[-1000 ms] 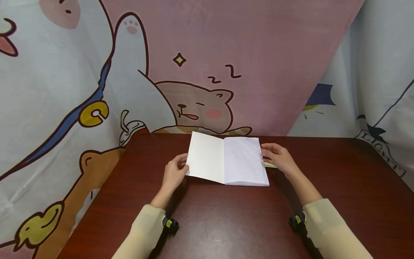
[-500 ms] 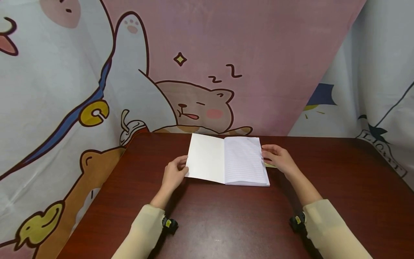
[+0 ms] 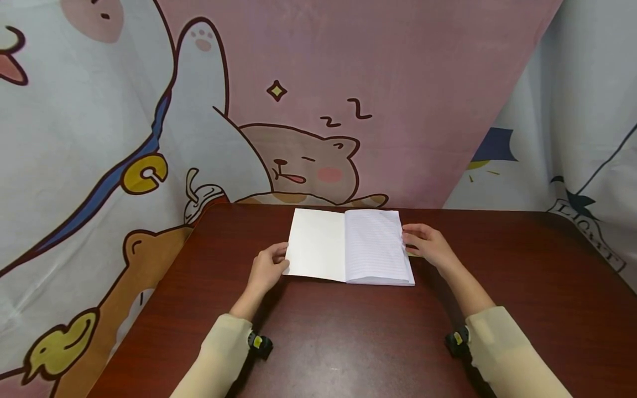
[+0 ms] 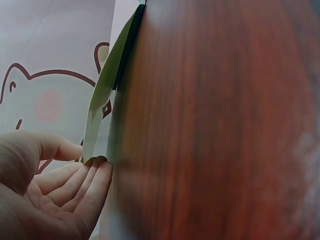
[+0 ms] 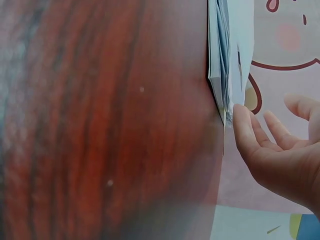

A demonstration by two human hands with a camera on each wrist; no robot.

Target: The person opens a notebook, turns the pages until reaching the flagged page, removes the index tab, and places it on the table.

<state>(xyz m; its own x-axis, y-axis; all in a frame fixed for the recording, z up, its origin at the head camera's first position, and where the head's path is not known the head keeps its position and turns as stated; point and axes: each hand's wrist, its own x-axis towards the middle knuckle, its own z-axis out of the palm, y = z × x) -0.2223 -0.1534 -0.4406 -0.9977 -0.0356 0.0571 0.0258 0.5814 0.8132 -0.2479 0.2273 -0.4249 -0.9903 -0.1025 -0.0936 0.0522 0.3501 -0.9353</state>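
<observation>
A notebook (image 3: 376, 246) with lined white pages lies open on the brown table, in the middle of the head view. Its blank front cover (image 3: 316, 243) is turned to the left. My left hand (image 3: 266, 269) pinches the cover's outer edge between thumb and fingers; in the left wrist view the cover (image 4: 102, 85) slants up off the tabletop. At the opposite side, my right hand (image 3: 431, 246) has its fingers beside the page edges, loosely bent. The right wrist view shows a fingertip at the page edges (image 5: 220, 75), with nothing gripped. A pale yellow strip (image 3: 412, 255) pokes out below those fingers.
The reddish-brown table (image 3: 318, 331) reaches toward me in front of the notebook. Behind it hangs a pink and white cartoon cloth (image 3: 423, 99), close to the table's back edge. A small dark device (image 3: 261, 345) sits at each wrist.
My left hand has lowered the cover a little, so it lies flatter than before. The right hand has stayed almost still, and slightly less of the yellow strip shows.
</observation>
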